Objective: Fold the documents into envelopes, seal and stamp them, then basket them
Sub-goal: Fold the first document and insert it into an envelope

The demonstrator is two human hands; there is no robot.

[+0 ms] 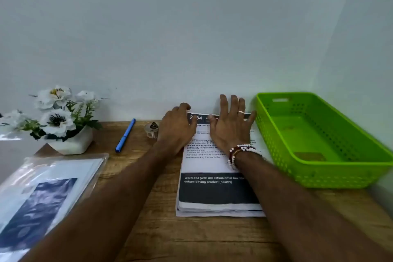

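The right hand (231, 127), fingers spread, presses the document stack (214, 168) at the tabletop's (161, 229) far edge; the left hand (176, 127) curls round its corner.

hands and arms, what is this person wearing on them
Both forearms are bare, no sleeves in view. The right hand has a pale ring on one finger, and its wrist carries beaded bracelets, white and dark red. The left hand shows no jewellery.

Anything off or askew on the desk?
Minor only. The papers aren't squared: lower sheets poke out past the top one at the near edge. The basket sits skewed to the wall. No spill or damage visible.
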